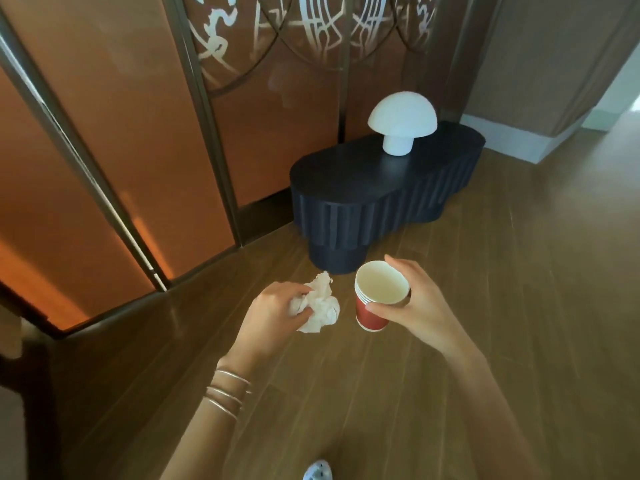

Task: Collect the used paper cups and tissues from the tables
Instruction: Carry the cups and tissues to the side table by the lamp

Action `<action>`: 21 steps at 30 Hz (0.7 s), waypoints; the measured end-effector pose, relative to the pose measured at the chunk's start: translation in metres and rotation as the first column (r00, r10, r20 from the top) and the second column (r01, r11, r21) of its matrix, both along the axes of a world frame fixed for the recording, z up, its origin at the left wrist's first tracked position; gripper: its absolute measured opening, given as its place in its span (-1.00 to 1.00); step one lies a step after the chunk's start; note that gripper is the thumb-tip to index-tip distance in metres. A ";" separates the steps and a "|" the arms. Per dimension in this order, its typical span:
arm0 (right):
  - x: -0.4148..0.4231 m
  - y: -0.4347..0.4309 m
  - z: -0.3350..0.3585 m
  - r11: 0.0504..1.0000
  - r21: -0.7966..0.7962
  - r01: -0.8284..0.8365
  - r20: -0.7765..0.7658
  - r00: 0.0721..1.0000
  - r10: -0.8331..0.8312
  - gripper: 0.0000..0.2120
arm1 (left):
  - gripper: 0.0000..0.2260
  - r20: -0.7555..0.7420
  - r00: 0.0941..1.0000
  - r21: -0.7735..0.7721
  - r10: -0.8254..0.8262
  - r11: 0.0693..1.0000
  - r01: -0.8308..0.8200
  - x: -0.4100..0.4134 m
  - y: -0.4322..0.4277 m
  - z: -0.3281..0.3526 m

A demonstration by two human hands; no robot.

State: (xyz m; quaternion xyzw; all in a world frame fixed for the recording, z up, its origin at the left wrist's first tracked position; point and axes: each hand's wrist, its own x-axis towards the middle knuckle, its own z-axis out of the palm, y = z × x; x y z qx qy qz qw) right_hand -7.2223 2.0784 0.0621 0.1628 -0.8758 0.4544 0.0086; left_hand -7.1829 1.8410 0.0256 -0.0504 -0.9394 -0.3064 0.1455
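Within curled hands [273, 317] [420, 306]: tissues [323, 306] left, cups [367, 315] right.

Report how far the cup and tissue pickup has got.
Done: the dark table carries only a white lamp. In hand: the left hand grips crumpled tissue, the right hand holds stacked red paper cups. Left: no bin or other table shows, so cannot tell.

Left hand [273, 317], right hand [417, 303]: both forward, fingers curled.

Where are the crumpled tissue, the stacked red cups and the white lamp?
crumpled tissue [325, 306], head view, on its white folds.
stacked red cups [367, 315], head view, on the red outer wall.
white lamp [401, 114], head view, on its dome.
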 end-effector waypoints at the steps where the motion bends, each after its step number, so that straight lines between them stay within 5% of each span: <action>1: -0.022 -0.004 0.004 1.000 0.002 0.002 -0.003 1.000 -0.002 -0.22 | -0.74 -0.020 1.000 -0.009 -0.004 1.000 0.003 -0.025 -0.004 0.004; 21: -0.412 -0.029 -0.023 0.999 0.034 -0.018 0.029 0.999 0.017 -0.20 | -0.71 0.090 0.995 -0.031 0.051 0.998 -0.049 -0.415 -0.026 -0.033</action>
